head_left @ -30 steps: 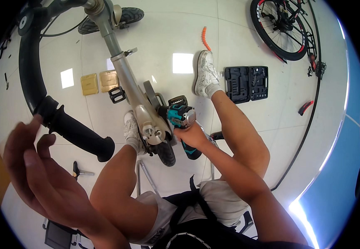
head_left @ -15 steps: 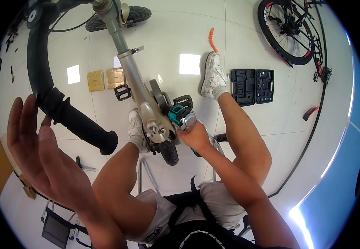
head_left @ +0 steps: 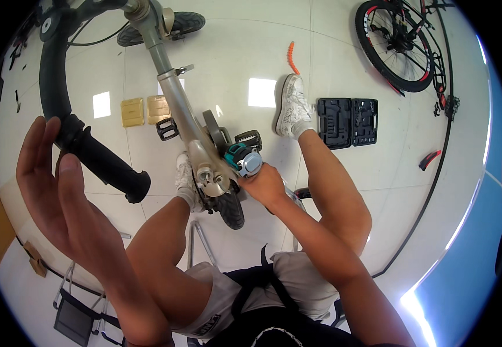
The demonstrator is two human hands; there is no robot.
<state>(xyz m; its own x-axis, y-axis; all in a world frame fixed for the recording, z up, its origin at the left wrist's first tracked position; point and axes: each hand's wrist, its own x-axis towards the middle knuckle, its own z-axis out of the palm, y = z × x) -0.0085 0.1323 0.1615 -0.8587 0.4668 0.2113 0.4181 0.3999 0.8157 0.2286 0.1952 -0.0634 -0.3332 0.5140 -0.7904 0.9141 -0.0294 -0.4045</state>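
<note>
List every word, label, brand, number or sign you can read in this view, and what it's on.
Nothing reads clearly.
Pale fabric shorts: small dark rectangular patch with light lettering, too small to read.
Two flat gold rectangular cases: faint markings, too blurred to read.
Teal-and-black power drill in the right hand: no legible lettering.

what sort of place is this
Probably a bike workshop or repair space: a small bike is in view, the right hand holds a teal drill, and an open black tool case lies on the floor.
</note>
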